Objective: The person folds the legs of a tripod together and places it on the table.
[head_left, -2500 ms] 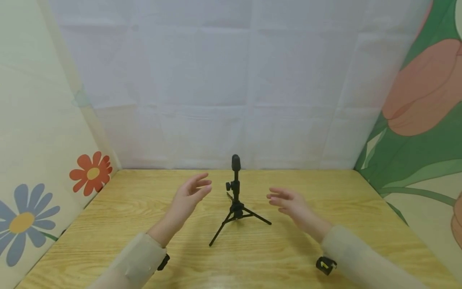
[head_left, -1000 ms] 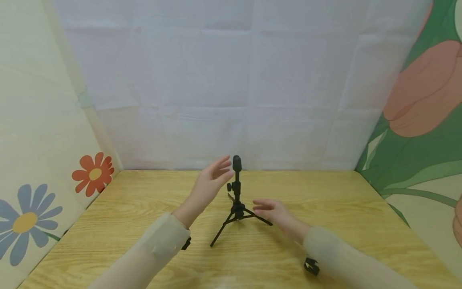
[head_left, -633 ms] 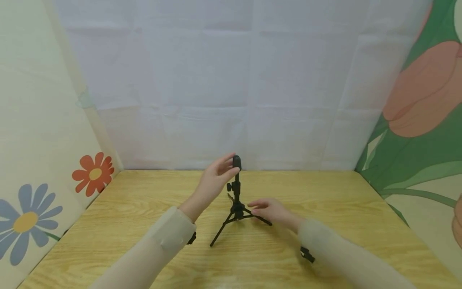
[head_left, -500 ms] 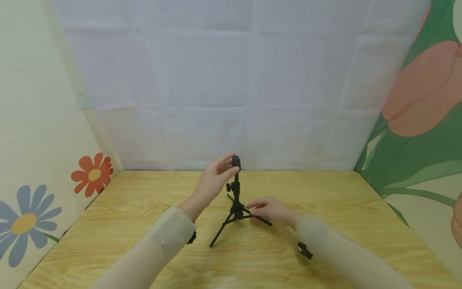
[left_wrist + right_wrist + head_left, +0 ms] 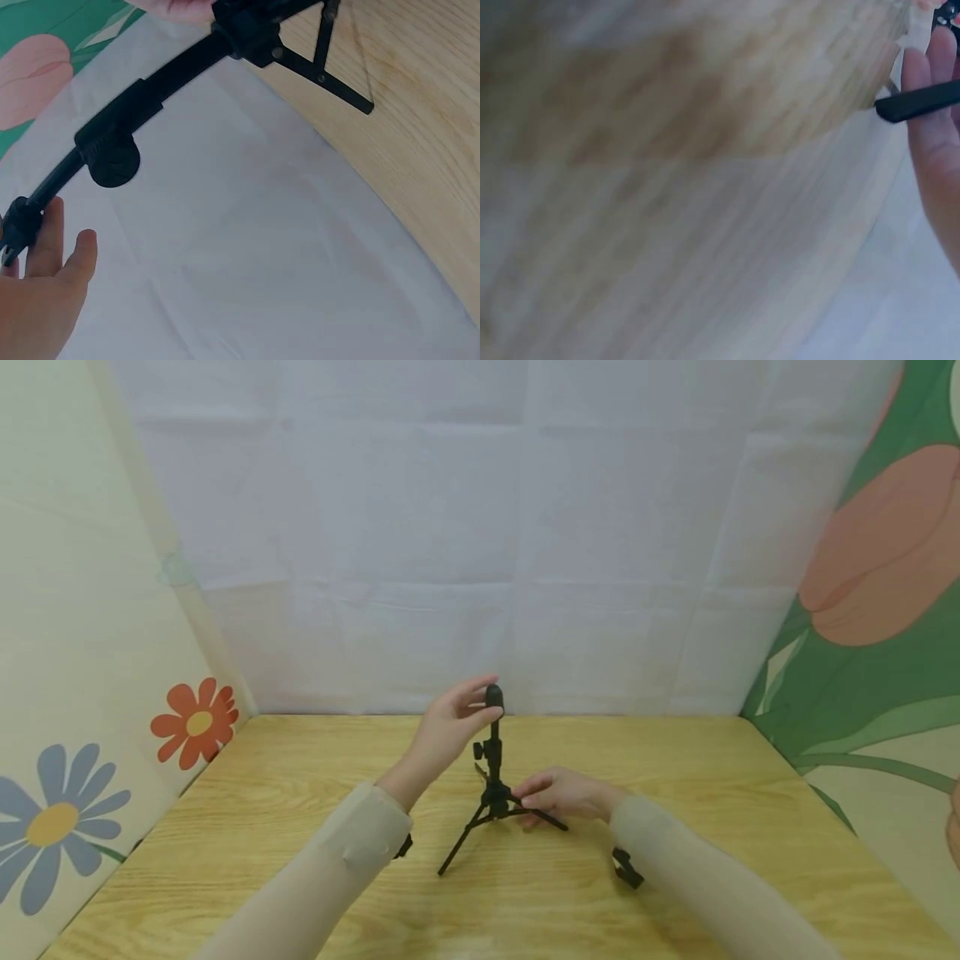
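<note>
A small black tripod stand [image 5: 492, 763] stands upright on the wooden table, its legs spread and a knob [image 5: 114, 161] on its post. At the top, my left hand [image 5: 442, 731] pinches the dark head [image 5: 494, 697] between thumb and fingers. Lower down, my right hand [image 5: 568, 795] grips the right leg [image 5: 553, 821] close to the hub, thumb in front and fingertips showing below it. In the right wrist view that leg [image 5: 919, 102] crosses in front of the palm. The left wrist view shows the post running diagonally from the left fingers.
Behind the wooden table [image 5: 300, 777] hangs a creased white cloth [image 5: 420, 527]. Flower-printed panels border it, with a red flower [image 5: 197, 723] on the left and large pink petals [image 5: 877, 560] on the right. Each wrist carries a small black device [image 5: 627, 868].
Both hands have moved inward to the tripod stand. My left hand has taken hold of its head, and my right hand has closed around the right leg. The stand stays in place.
</note>
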